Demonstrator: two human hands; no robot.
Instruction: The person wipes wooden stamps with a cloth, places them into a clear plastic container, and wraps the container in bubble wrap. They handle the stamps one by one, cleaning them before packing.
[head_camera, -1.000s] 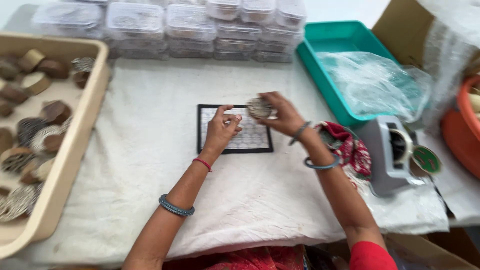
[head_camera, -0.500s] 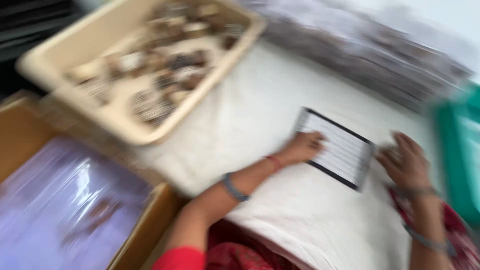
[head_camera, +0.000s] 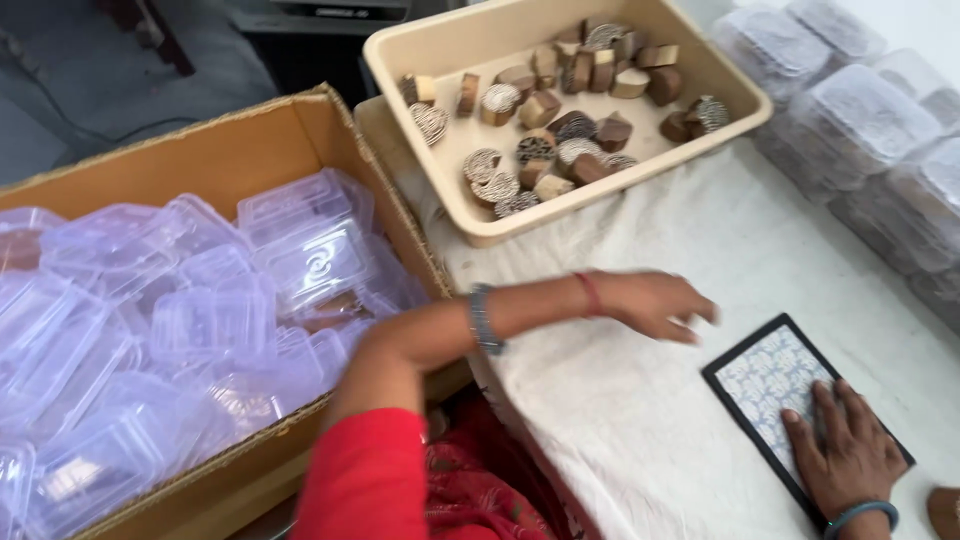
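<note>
Leftmost: cardboard box (head_camera: 250, 150) full of clear plastic containers (head_camera: 200, 310). Next, beige tray (head_camera: 480, 40) of carved wooden blocks (head_camera: 560, 110) on the cloth-covered table (head_camera: 640, 430). Left hand (head_camera: 650, 303) hovers over the cloth, fingers spread, grip open, holding nothing. Right hand (head_camera: 845, 450) lies flat on the black-framed patterned pad (head_camera: 770, 380), grip open, palm pressing, nothing clasped. Far right: stacked lidded plastic boxes (head_camera: 870, 110).

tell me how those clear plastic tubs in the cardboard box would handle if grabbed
The tubs look thin-walled and empty, so probably light and a bit flexible. Their glossy plastic may be slippery. Heaped loosely in the box, neighbours would likely shift when one is pulled.
</note>
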